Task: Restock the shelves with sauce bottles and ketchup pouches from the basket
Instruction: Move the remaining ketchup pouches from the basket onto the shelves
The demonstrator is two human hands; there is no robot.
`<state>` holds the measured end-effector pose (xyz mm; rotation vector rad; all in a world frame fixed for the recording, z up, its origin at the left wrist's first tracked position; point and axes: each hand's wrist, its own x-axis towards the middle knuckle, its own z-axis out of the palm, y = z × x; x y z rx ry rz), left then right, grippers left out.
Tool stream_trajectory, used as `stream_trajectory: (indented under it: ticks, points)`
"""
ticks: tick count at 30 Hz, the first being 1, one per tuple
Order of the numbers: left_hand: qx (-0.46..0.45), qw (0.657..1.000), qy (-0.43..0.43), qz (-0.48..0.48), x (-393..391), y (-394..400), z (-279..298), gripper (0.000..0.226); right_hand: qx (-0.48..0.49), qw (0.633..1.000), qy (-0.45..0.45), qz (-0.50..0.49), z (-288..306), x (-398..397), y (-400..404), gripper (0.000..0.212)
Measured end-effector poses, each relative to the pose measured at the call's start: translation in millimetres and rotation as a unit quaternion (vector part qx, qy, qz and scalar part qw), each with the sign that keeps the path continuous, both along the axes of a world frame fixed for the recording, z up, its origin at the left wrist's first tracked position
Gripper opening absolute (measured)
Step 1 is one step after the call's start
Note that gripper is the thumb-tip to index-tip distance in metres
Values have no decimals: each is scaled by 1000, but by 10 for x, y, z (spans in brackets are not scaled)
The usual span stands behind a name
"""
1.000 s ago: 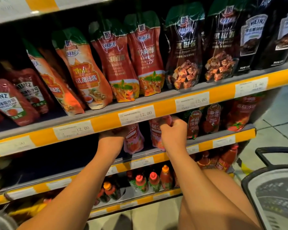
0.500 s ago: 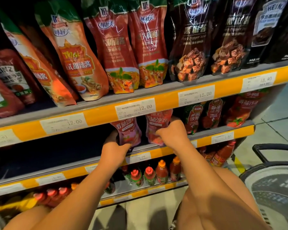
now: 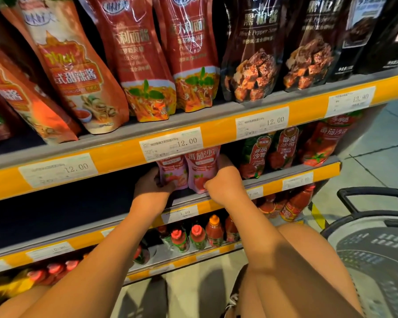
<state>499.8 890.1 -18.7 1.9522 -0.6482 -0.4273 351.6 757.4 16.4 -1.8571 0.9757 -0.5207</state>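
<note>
Two pink ketchup pouches stand side by side on the middle shelf (image 3: 228, 197). My left hand (image 3: 151, 188) grips the left pouch (image 3: 171, 172) at its lower left edge. My right hand (image 3: 223, 180) grips the right pouch (image 3: 200, 171), thumb across its lower front and fingers behind it. Both pouches are upright with their tops hidden behind the price rail above. The grey basket (image 3: 375, 249) sits on the floor at the lower right; I cannot see what it holds.
More red ketchup pouches (image 3: 283, 148) fill the same shelf to the right. Tall sauce pouches (image 3: 145, 65) line the shelf above. Small red sauce bottles (image 3: 198, 236) stand on the shelf below. The middle shelf left of my hands is dark. My bare knees are at the bottom.
The view has moved closer to the shelf and dipped. Both hands have brought the two pouches together, standing upright at the shelf front.
</note>
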Motion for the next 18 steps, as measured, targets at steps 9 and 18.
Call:
stream_trajectory:
  ticks: [9,18]
  points:
    - [28,998,-59,-27,142,-196,-3,43,-10,996,-77,-47,-107,80,-64,45]
    - [19,993,-114,-25,229,-328,-36,45,-80,993,-42,-73,-360,374,-263,41]
